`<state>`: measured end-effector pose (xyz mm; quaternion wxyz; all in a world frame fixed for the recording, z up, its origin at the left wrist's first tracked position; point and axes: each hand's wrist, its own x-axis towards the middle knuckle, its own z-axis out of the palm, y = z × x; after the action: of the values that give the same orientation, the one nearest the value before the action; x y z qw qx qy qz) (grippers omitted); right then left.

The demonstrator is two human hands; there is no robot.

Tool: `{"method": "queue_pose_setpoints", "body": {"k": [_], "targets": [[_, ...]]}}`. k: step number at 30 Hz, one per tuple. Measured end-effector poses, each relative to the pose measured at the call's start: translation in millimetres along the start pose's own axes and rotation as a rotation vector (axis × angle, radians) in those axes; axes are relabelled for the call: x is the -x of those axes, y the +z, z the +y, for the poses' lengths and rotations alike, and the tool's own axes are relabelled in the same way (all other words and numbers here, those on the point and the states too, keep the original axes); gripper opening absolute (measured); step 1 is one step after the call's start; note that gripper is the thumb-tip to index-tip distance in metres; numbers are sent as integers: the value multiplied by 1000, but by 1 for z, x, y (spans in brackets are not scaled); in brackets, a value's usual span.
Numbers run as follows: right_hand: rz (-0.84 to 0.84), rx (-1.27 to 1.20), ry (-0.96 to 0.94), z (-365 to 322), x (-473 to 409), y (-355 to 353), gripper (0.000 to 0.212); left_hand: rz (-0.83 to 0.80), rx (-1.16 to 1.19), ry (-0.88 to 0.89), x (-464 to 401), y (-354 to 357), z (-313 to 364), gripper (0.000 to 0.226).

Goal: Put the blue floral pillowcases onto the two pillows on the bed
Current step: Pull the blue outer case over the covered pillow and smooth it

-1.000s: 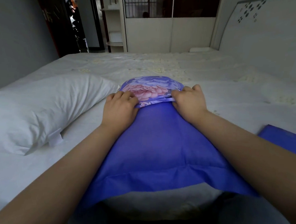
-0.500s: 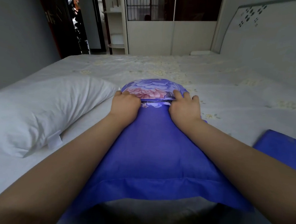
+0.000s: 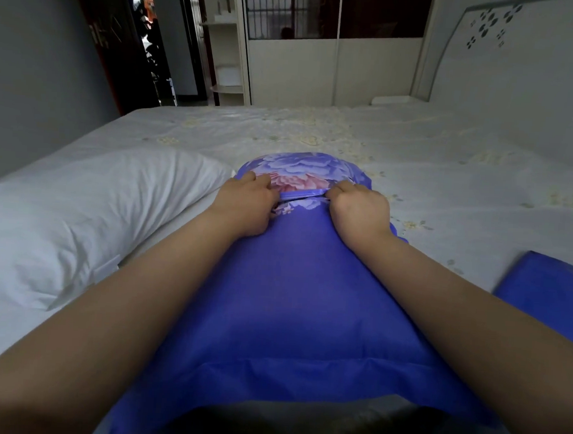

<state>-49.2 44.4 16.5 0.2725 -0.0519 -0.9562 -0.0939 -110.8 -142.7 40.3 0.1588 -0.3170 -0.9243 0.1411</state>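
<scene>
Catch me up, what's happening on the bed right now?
A person is fitting a blue floral pillowcase onto a pillow lying lengthwise in front of them. The left hand and right hand both grip the fabric at the case's far end, where the floral side shows. A bare white pillow lies to the left on the bed, not yet covered. Another piece of blue fabric, likely the second case, lies flat at the right.
</scene>
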Motion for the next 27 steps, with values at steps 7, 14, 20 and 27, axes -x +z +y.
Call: {"method": "queue_pose_setpoints", "body": {"k": [7, 14, 20, 27], "targets": [[-387, 163, -26, -5, 2, -11, 37, -241, -351, -25, -5, -18, -3, 31], [-406, -266, -176, 1, -16, -2, 16, -142, 98, -146, -4, -6, -18, 19], [-74, -127, -54, -7, -12, 7, 11, -44, 202, -187, 2, 12, -29, 16], [176, -145, -20, -2, 2, 24, 11, 267, 43, -82, 18, 43, -12, 18]]}}
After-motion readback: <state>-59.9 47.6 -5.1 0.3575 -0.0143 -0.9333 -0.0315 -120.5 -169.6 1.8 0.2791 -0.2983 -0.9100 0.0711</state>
